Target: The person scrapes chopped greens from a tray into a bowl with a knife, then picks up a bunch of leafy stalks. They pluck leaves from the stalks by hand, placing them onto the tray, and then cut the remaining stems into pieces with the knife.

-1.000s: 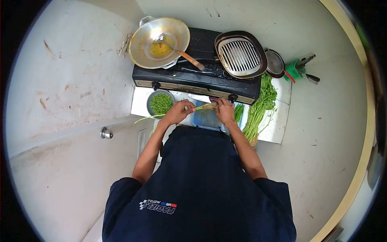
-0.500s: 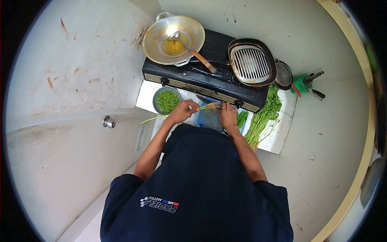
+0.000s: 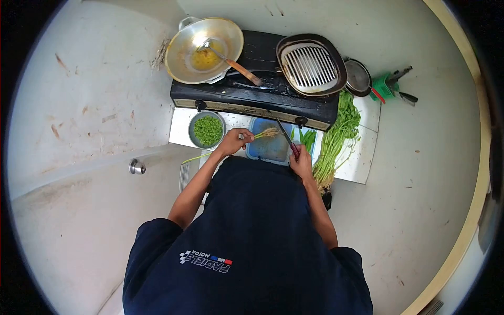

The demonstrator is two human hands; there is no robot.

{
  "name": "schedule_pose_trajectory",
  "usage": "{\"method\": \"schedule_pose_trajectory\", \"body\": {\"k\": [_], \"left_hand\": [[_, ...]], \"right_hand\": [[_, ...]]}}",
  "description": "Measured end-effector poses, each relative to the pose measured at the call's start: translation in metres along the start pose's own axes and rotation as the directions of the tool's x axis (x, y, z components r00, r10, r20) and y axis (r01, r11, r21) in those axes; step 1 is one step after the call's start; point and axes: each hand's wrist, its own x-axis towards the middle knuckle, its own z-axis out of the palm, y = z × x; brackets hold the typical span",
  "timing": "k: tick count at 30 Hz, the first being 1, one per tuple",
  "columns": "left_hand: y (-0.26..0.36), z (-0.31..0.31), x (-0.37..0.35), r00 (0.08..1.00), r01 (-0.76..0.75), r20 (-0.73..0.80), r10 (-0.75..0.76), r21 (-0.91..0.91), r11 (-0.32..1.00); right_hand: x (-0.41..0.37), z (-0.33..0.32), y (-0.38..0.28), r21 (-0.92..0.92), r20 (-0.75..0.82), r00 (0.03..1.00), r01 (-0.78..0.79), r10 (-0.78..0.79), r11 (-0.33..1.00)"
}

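My left hand (image 3: 234, 143) pinches a long, thin green stalk (image 3: 258, 135) with brown, stringy roots. The roots point right over a blue board (image 3: 268, 150), and the stalk's other end trails out to the left, past my wrist. Gripped in my right hand (image 3: 302, 164) is a knife (image 3: 286, 133), its dark blade angled up and left just beside the roots. Green pieces (image 3: 308, 139) lie at the board's right side, close above my right hand. A grey bowl (image 3: 222, 134) filled with chopped greens (image 3: 207, 130) stands left of the board.
Behind the board is a black stove (image 3: 257, 97) carrying a wok (image 3: 176, 58) with a wooden-handled ladle (image 3: 244, 72) and a grill pan (image 3: 310, 68). A leafy bunch with roots (image 3: 335, 139) lies on the right. Farther back are a strainer (image 3: 358, 77) and a green basket (image 3: 382, 86) with utensils.
My right hand has come away from the roots and now holds the knife, which lay at the back of the board. The view has shifted slightly; my left hand keeps the stalk.
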Motion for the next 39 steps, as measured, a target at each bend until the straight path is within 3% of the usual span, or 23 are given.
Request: {"method": "schedule_pose_trajectory", "body": {"k": [2,5,12,14,19,23,29,39], "left_hand": [[-0.002,0.008,0.012,1.000,-0.007,0.022,0.006,0.020,1.000],[-0.013,0.022,0.035,0.998,-0.028,0.055,0.027,0.025,0.999],[-0.041,0.047,0.076,0.995,-0.023,0.100,0.010,0.129,0.991],[-0.052,0.049,0.079,0.998,-0.041,0.047,0.032,0.226,0.973],[-0.058,0.049,0.074,0.997,-0.073,0.001,0.075,0.245,0.967],[-0.074,0.048,0.081,0.980,-0.190,0.010,0.197,0.326,0.926],[-0.064,0.044,0.083,0.992,-0.118,0.084,0.096,0.327,0.938],[-0.063,0.039,0.081,0.955,-0.296,0.141,0.261,0.405,0.865]], "right_hand": [[-0.016,-0.008,0.007,0.023,-0.034,0.994,-0.102,0.102,0.995],[-0.032,-0.018,0.006,0.073,-0.122,0.985,-0.113,0.122,0.991],[-0.028,-0.018,-0.002,0.032,-0.017,0.984,-0.176,0.177,0.984],[-0.022,-0.012,-0.006,0.009,0.011,0.993,-0.117,0.117,0.993],[-0.013,0.021,-0.001,-0.042,0.039,0.999,0.001,0.000,0.999],[-0.014,0.039,-0.002,-0.093,0.068,0.995,-0.065,0.072,0.994],[-0.017,0.060,-0.002,-0.221,0.106,0.989,-0.082,0.107,0.972],[-0.020,0.074,-0.001,-0.321,0.137,0.963,-0.179,0.233,0.930]]}}
